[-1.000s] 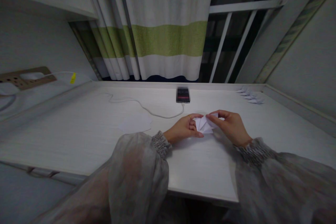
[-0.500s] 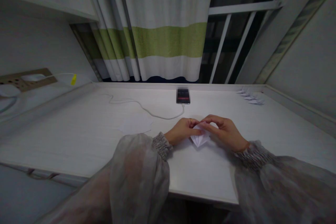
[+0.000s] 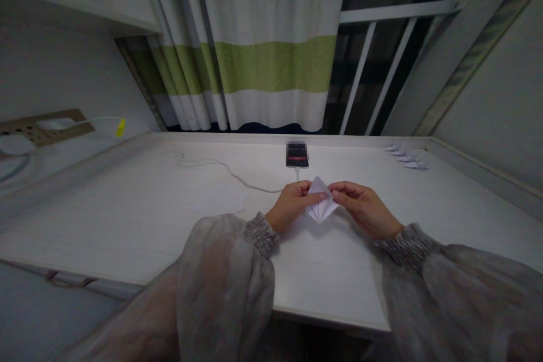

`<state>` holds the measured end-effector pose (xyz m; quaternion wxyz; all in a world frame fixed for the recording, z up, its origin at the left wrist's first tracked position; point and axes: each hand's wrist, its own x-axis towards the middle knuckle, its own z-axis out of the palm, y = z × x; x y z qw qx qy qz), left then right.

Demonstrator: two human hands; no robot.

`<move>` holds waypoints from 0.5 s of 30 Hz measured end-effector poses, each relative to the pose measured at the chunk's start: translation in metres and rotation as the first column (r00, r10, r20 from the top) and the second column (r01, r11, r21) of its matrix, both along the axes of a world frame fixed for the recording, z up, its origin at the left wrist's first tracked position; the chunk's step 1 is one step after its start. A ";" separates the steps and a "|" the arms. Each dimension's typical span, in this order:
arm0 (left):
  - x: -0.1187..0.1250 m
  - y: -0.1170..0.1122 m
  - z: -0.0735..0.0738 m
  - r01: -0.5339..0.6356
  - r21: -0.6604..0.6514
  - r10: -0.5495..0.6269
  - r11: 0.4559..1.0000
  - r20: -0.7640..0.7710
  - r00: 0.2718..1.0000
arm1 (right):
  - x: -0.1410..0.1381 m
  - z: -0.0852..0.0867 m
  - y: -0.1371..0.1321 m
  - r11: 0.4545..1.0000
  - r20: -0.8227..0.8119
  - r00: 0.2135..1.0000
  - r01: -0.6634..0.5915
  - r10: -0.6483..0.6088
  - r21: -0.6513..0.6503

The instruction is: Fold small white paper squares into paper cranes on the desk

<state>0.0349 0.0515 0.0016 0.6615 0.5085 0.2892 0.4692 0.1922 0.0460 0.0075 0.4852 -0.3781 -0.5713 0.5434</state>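
A folded piece of white paper (image 3: 319, 212), diamond-shaped with creases fanning from its lower point, is held just over the desk between both hands. My left hand (image 3: 293, 202) pinches its left side, thumb lying across the front and fingers behind. At the right corner, my right hand (image 3: 363, 203) grips the paper between thumb and fingers. The fingertips behind the paper are partly hidden. Left of my left wrist, flat white paper sheets (image 3: 220, 199) lie on the desk.
The white desk (image 3: 127, 220) carries a phone (image 3: 297, 154) at the back, plugged into a white cable (image 3: 231, 173). Several small folded paper pieces (image 3: 407, 157) stand in a row at the back right. A socket strip (image 3: 38, 129) is on the left wall; a curtain (image 3: 271, 62) hangs behind.
The paper's upper point now stands up in view between my hands, where fingers covered it before. Both hands have risen slightly, and my right fingers have shifted to the paper's right corner.
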 end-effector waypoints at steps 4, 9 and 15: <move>0.000 0.001 -0.002 -0.007 0.007 0.007 1.000 -0.012 1.000 | -0.004 0.000 -0.001 0.998 -0.099 0.995 -0.031 0.025 -0.056; 0.000 0.000 -0.001 -0.022 -0.005 0.022 1.000 -0.011 1.000 | -0.009 0.001 -0.005 0.996 -0.144 0.988 -0.066 0.056 -0.061; 0.000 -0.001 -0.002 0.022 0.038 -0.019 0.999 -0.076 0.997 | -0.010 0.000 -0.005 0.991 -0.156 0.985 -0.086 0.070 -0.098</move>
